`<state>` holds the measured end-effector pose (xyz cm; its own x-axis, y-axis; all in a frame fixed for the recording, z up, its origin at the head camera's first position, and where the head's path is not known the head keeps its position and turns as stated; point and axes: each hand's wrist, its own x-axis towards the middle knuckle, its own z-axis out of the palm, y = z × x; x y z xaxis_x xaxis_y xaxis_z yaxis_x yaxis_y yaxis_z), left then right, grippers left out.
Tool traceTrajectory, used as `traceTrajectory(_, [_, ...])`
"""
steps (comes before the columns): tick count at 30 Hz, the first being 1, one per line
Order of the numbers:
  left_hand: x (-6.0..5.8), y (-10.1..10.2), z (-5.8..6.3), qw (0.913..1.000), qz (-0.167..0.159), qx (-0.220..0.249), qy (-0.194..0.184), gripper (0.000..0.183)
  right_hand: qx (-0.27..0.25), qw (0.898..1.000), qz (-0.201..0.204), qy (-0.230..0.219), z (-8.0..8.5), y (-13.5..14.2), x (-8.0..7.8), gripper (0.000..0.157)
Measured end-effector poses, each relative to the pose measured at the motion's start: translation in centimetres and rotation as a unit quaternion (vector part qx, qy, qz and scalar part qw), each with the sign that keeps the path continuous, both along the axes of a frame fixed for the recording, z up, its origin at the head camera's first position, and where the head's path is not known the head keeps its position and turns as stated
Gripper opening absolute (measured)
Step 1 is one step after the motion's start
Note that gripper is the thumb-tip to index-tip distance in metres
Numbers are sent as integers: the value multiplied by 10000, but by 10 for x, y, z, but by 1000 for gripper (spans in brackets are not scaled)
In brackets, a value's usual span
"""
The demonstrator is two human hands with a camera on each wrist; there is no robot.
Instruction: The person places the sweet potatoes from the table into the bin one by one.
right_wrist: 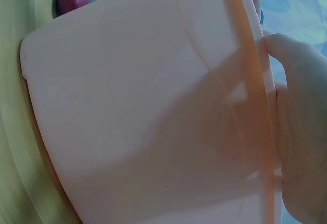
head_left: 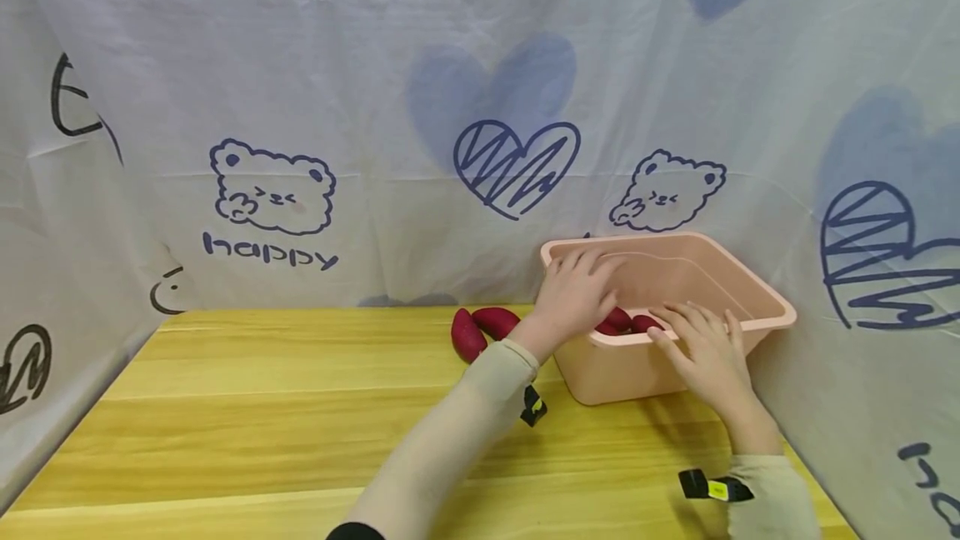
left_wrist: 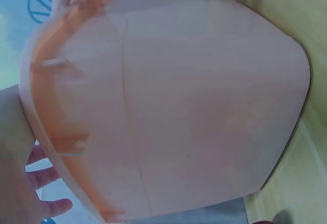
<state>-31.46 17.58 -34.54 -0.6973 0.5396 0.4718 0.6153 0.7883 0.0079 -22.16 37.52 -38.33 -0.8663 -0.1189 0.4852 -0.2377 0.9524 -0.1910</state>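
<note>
A pink plastic basin [head_left: 622,373] stands on the wooden table near its back right, with red-purple sweet potatoes [head_left: 617,322] visible inside behind the front rim. Over the basin's left rim is my left hand [head_left: 573,294], its fingers spread and relaxed and nothing seen in them. At the front right rim, my right hand [head_left: 708,357] reaches over with loosely bent fingers. Its thumb [right_wrist: 280,45] touches the rim in the right wrist view. Two more sweet potatoes [head_left: 468,336] lie on the table just left of the basin, partly behind my left forearm.
The yellow wood-grain table [head_left: 247,415] extends left and forward of the basin. A white cloth [head_left: 375,107] printed with blue hearts and bears hangs behind it and along both sides. The basin stands close to the cloth at the back and right.
</note>
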Motion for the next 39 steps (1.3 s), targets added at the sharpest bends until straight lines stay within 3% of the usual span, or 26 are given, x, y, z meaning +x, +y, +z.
traceTrajectory(8, [12, -14, -8, 9976, -48, 477, 506, 47, -30, 10000, 7, 23, 0, -1, 0, 48])
traceTrajectory(17, [22, -26, -20, 9948, -51, 1003, 143, 46, -27, 10000, -8, 73, -2, 1, 0, 47])
traceTrajectory(24, [28, -38, -29, 9870, -95, 1606, -64, 47, -62, 9999, -4, 116, -2, -1, 0, 47])
traceTrajectory(30, [24, -50, -41, 9819, 68, 1883, -184, 49, -56, 9999, 7, 124, -1, 0, -2, 46])
traceTrajectory(39, [12, -73, -66, 9730, 595, 2160, -549, 51, -26, 9999, 10, 139, -4, 1, -3, 46])
